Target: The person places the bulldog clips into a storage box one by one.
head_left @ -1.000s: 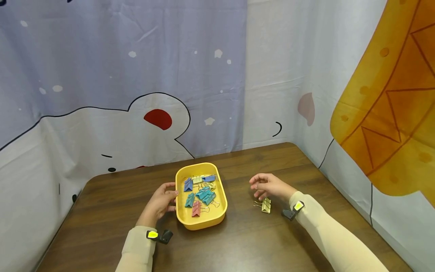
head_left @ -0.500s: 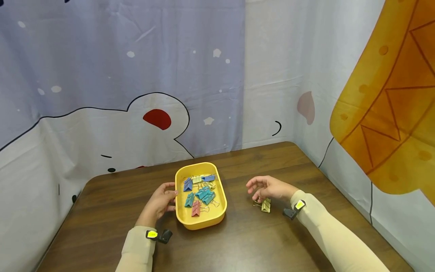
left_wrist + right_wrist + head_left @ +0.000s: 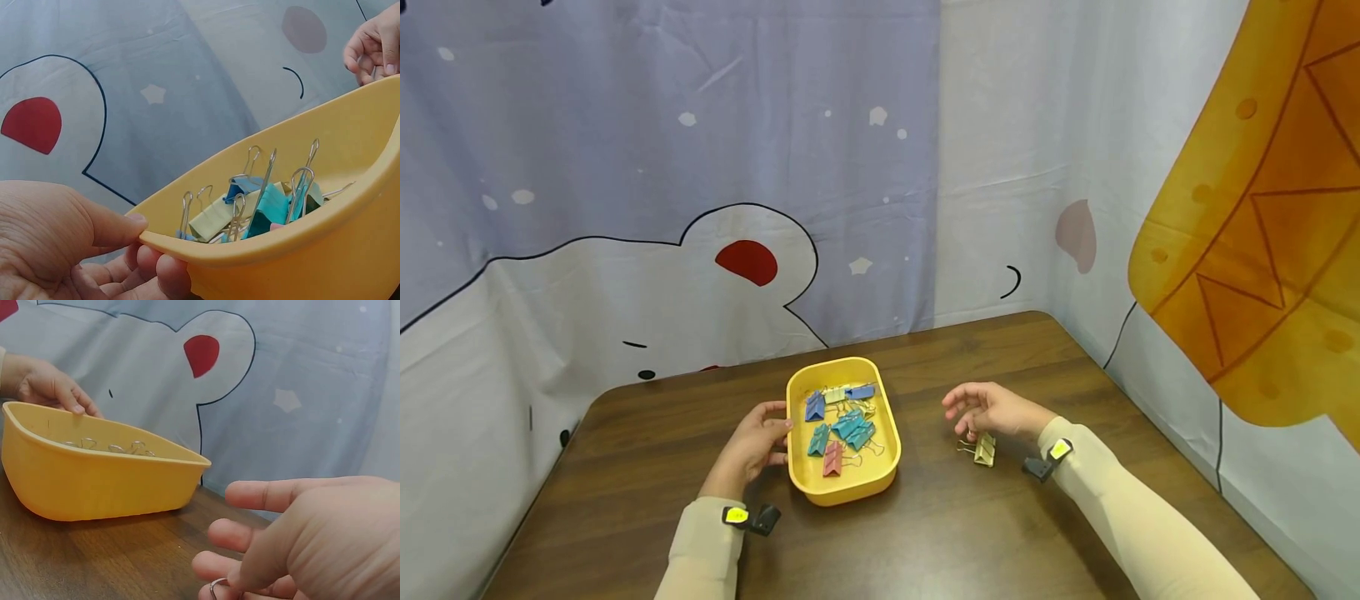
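Observation:
My left hand (image 3: 752, 446) grips the left rim of a yellow plastic tray (image 3: 842, 492), thumb on top and fingers curled against the outside wall in the left wrist view. Several binder clips lie inside: blue (image 3: 815, 407), teal (image 3: 850, 425), pale yellow (image 3: 834, 396) and a pink one (image 3: 832, 459). To the right of the tray, my right hand (image 3: 1000, 412) is over a pale yellow binder clip (image 3: 984, 451). Its thumb and lower fingers pinch a wire handle (image 3: 215, 586) in the right wrist view; the clip's body is out of that view.
Both hands work above a brown wooden table (image 3: 940, 533). A printed curtain (image 3: 865, 167) hangs behind the table and along its right side. Small black wrist devices (image 3: 766, 519) are strapped over the sleeves.
My right hand dipped slightly toward the yellow clip, then rose a little, and the clip has shifted slightly up and left with it. The left hand and tray stay in place.

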Motion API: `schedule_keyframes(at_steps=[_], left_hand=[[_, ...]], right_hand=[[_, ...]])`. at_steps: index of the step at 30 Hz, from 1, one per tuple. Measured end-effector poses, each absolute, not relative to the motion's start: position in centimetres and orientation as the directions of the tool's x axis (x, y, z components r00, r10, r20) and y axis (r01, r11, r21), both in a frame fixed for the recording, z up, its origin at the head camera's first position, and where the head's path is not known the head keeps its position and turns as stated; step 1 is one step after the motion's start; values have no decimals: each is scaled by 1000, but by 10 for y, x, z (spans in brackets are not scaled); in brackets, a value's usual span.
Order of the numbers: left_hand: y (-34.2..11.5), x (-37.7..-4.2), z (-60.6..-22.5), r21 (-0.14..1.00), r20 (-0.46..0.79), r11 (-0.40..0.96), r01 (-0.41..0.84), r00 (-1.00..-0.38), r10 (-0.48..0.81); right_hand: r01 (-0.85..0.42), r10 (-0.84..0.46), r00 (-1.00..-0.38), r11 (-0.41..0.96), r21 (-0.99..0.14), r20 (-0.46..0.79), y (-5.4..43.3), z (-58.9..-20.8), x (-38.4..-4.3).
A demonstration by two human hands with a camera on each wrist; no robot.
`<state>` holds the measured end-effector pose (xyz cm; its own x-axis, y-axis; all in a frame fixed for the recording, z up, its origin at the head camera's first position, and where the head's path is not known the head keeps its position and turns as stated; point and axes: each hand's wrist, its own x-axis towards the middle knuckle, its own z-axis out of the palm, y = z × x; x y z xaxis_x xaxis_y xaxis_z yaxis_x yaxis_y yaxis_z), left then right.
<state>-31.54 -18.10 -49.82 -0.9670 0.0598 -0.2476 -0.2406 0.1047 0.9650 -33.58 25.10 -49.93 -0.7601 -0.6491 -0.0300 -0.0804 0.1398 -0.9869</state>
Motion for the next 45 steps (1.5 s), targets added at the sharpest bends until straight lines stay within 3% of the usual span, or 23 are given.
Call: schedule_keyframes(at_steps=[15,29,45], left_hand=[[-181,-316,-495,963,-252,109,-245,-966,59],[-180,-316,-496,965,-248,103,-241,-967,59],[-172,-312,-497,968,-240,91,-233,-968,77]], right_hand=[[-169,-594,-803,155,-973,45,245,-492,-337],[-173,-487,-872,195,-965,58,225,-477,-344],[-226,-440,-890,196,-954,121,179,-435,-359]])
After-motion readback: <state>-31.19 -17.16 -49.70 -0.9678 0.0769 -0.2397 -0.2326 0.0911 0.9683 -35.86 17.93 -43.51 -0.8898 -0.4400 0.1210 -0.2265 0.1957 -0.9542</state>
